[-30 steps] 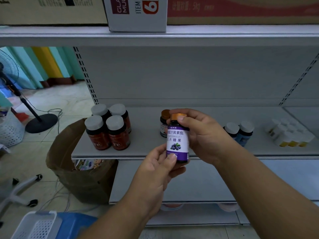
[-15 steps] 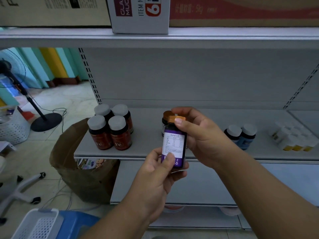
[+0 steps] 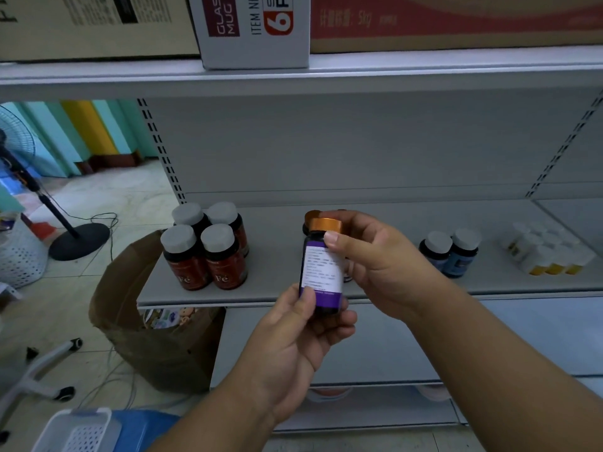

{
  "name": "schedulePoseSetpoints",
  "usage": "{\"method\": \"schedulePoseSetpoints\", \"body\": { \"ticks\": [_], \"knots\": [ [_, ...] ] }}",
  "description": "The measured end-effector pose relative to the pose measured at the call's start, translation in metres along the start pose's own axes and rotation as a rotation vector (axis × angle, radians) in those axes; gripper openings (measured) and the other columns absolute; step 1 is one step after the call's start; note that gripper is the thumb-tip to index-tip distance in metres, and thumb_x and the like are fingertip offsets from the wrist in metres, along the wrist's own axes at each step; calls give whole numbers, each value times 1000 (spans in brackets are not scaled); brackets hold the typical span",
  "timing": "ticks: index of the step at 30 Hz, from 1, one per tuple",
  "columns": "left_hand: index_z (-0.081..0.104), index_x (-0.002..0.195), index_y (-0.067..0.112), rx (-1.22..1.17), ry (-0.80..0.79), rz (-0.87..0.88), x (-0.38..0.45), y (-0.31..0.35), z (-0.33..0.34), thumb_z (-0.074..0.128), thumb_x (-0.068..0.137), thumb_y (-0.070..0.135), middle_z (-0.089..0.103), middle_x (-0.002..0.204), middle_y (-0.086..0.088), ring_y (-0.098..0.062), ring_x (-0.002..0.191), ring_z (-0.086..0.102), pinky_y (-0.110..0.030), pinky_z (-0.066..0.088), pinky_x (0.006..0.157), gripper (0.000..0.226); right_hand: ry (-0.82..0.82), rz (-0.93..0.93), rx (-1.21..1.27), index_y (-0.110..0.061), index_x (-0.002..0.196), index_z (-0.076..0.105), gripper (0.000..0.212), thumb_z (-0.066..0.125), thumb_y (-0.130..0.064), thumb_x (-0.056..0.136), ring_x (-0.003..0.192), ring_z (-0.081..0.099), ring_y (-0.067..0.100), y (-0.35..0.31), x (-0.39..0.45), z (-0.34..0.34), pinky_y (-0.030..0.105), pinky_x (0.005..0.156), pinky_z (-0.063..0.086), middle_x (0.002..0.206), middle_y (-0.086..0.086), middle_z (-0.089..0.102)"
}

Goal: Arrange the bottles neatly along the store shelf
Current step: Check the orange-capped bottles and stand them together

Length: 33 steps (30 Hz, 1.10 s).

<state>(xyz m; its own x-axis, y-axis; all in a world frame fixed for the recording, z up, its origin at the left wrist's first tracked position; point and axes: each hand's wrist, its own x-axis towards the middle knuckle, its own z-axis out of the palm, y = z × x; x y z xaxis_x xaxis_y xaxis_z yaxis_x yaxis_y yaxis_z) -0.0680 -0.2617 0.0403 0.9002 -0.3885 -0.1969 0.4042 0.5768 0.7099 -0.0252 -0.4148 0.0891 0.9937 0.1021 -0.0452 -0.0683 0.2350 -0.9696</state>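
So both hands are on the purple-label bottle (image 3: 321,272), just in front of the shelf (image 3: 391,288): left hand (image 3: 303,334) grips the base, right hand (image 3: 375,259) pinches near the orange cap, probably to turn the label forward before shelving it.

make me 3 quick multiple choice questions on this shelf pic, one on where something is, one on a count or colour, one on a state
1. Where do the red bottles stand?
A. shelf's left end
B. floor
C. top shelf

2. How many red bottles?
A. two
B. four
C. six

3. The purple-label bottle is
A. lying on the shelf
B. in the paper bag
C. held by both hands

Answers: 1 A, they cluster at the left end of the shelf. 2 B, four grey caps show. 3 C, left hand grips its base, right hand its top.
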Motion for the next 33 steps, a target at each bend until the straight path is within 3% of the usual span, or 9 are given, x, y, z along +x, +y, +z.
{"method": "schedulePoseSetpoints", "body": {
  "ticks": [4,7,11,15,19,22,25,31,33],
  "knots": [
    [70,112,-5,-131,-100,-168,0,1,-5,61,77,42,65,104,-29,-33,85,68,-41,58,76,59,-40,27,70,-8,124,60,44,64,-18,81,106,61,35,-1,-1,-1,45,90,48,124,25,61],
    [62,126,-3,-177,-80,-168,3,1,-8,66,75,35,61,117,-31,-35,88,67,-42,58,78,64,-2,-16,-24,-16,120,62,45,71,-17,76,115,59,42,0,-2,-2,56,102,42,120,22,63],
    [56,129,-4,-191,-18,-113,7,0,-8,68,79,24,64,106,-31,-32,82,67,-40,60,75,59,107,-40,-156,-25,111,66,46,79,-30,67,103,65,32,4,-1,1,61,101,42,112,10,69],
    [72,111,-2,-256,-61,-191,9,-1,-7,53,88,32,65,110,-30,-28,77,67,-37,60,71,45,52,8,-167,-24,116,64,45,75,-34,73,111,62,34,1,-2,-3,61,103,40,112,4,71],
    [63,124,-5,-234,-23,-154,16,-4,-9,52,88,28,63,117,-30,-32,86,67,-41,60,79,50,44,-1,-285,-20,112,67,42,80,-26,73,106,66,24,-6,-6,-9,54,100,47,105,2,73],
    [56,130,8,129,11,10,23,-5,-14,54,91,21,66,119,-18,-31,101,68,-43,55,93,41,62,-54,-429,-24,109,66,37,80,-15,75,99,68,12,-8,-8,-9,40,92,55,101,-4,73],
    [49,130,28,678,48,157,33,-3,-22,59,95,11,65,123,4,-7,112,64,-29,50,101,40,34,-109,-547,-24,114,64,42,80,-15,76,99,67,7,-6,-8,-8,33,91,55,104,-6,71],
    [45,122,46,1124,51,354,69,-2,-49,66,93,27,61,119,19,5,109,58,-22,48,94,40,31,-165,-1000,-27,119,57,48,79,-25,77,104,60,8,-4,15,-13,27,90,52,113,-8,62],
    [47,130,38,1278,39,399,85,-2,-57,65,93,34,57,131,12,-2,119,53,-24,44,98,41,23,-194,-1081,-25,123,57,49,77,-25,78,106,59,12,-2,26,-13,30,92,51,116,-6,60]
  ]
}}
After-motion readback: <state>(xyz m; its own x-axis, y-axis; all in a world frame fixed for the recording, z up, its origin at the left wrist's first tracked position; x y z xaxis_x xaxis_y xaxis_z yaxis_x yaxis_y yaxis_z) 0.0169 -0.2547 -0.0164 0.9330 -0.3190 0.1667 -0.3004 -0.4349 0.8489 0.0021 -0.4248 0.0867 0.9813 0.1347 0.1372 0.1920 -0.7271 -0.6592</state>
